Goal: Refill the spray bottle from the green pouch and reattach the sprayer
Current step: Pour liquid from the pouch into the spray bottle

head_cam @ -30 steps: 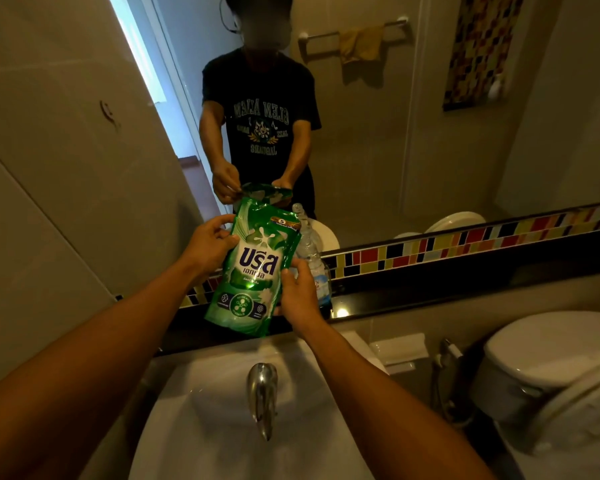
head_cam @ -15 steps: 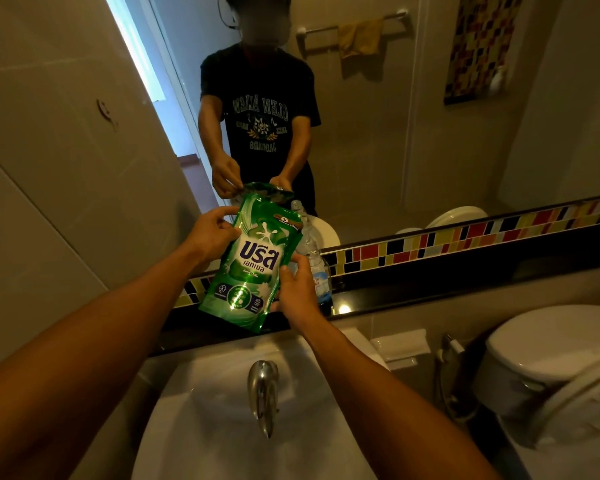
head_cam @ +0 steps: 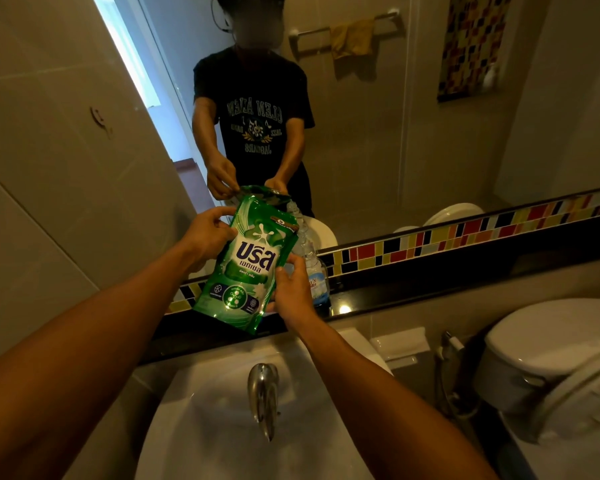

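Observation:
I hold the green pouch (head_cam: 248,265) up over the dark ledge, tilted with its top toward the right. My left hand (head_cam: 206,237) grips its upper left edge. My right hand (head_cam: 291,289) holds its lower right side. Just behind the pouch a clear plastic bottle (head_cam: 312,268) with a blue-and-white label stands on the ledge, without a sprayer on its neck. The pouch hides much of the bottle. No sprayer head is visible.
A white sink (head_cam: 222,427) with a chrome tap (head_cam: 263,393) lies below my arms. The black ledge (head_cam: 430,282) runs under a mirror with a strip of coloured tiles (head_cam: 464,233). A white toilet (head_cam: 551,368) stands at the right, a tiled wall at the left.
The pouch has tipped a little further to the right, toward the bottle. Both hands keep their hold on it.

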{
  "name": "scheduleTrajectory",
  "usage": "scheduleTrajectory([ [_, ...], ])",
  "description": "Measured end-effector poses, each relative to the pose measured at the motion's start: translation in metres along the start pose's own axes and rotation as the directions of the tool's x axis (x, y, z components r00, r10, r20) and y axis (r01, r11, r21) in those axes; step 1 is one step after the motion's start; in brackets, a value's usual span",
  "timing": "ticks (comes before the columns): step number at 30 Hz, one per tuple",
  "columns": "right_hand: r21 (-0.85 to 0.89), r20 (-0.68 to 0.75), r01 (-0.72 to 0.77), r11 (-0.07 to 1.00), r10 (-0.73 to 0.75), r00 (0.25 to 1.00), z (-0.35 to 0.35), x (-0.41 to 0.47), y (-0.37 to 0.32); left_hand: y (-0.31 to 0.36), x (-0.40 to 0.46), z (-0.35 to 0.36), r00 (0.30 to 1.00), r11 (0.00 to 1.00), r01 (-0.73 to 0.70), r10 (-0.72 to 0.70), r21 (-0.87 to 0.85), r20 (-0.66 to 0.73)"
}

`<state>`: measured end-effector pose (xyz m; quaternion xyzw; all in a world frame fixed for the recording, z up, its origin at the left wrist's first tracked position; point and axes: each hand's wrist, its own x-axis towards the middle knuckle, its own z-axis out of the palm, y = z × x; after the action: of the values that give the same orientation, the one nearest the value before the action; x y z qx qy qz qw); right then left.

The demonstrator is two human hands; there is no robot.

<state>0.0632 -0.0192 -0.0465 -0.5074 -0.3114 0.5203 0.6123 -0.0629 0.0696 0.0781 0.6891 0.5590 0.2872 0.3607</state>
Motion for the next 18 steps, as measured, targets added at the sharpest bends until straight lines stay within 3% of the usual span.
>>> scheduleTrajectory([
  [18,0.036,0.025,-0.010,0.999,0.009,1.000,0.0042,-0.0040,-0.0047,0.0056,-0.0040,-0.0052,1.000,0.999,0.013,-0.013,0.030,-0.010],
])
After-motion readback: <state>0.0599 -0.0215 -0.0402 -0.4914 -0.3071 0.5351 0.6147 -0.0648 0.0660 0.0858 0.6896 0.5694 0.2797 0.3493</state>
